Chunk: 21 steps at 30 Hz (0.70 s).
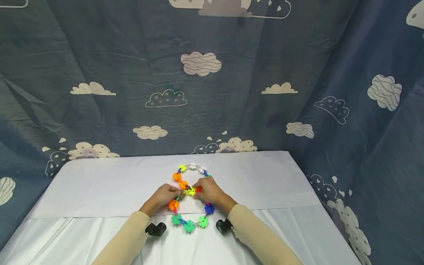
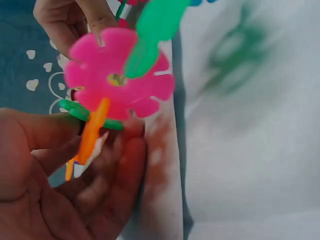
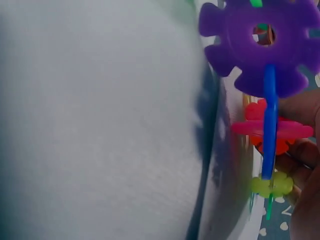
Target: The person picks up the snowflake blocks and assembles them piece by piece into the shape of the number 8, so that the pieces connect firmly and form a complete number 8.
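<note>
Interlocking plastic flower discs form a two-loop, figure-eight chain on the white cloth. The upper loop has orange discs (image 1: 177, 177) and white discs (image 1: 193, 166); the lower has green discs (image 1: 189, 226) and a blue-purple disc (image 1: 209, 208). Where the loops meet, my left hand (image 1: 163, 195) pinches the chain from the left, its thumb and fingers on a green disc (image 2: 75, 111) behind a pink disc (image 2: 95, 65). From the right, my right hand (image 1: 212, 190) grips a red disc (image 1: 198, 190) next to yellow-green discs (image 1: 190, 192). A purple disc (image 3: 235, 45) hangs close to the right wrist camera.
The table under the white cloth (image 1: 99, 184) ends at a dark curtain (image 1: 132, 55) with cloud prints, behind and at the sides. Black wrist cameras (image 1: 155, 229) sit below both hands, near the lower loop. A cloth seam crosses the table.
</note>
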### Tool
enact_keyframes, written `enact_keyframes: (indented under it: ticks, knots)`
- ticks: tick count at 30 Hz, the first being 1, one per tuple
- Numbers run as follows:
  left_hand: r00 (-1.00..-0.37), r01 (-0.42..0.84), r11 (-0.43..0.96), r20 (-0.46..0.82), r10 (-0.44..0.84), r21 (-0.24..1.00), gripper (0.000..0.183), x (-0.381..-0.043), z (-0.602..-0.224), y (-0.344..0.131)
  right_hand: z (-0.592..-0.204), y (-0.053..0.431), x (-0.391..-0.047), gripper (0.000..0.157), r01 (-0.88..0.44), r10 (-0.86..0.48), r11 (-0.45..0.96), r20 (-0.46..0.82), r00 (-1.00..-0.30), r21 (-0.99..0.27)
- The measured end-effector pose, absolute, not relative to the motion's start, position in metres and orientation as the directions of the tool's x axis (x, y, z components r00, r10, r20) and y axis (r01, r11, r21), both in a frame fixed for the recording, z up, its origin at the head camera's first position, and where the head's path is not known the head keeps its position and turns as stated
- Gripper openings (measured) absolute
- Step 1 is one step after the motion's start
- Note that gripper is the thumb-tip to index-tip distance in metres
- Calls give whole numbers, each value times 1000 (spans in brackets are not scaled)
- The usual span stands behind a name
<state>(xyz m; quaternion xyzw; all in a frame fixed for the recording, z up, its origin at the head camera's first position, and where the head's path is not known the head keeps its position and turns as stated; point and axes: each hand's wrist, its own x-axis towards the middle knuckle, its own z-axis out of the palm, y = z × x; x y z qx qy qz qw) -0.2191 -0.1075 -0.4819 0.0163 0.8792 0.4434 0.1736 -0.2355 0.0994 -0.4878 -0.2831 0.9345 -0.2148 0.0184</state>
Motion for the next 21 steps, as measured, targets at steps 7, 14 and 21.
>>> enact_keyframes:
  ticks: [7,14,21]
  knots:
    - [-959,-90,625,-236,155,775,18,-214,-485,-111,-489,97,-240,31,-559,-566,728,112,-817,-398]
    - [-972,-112,517,-202,121,848,14,-211,-492,-114,-488,95,-238,32,-544,-550,736,113,-827,-402]
    - [-971,-135,478,-212,110,868,16,-212,-495,-116,-489,95,-240,35,-544,-547,732,122,-828,-410]
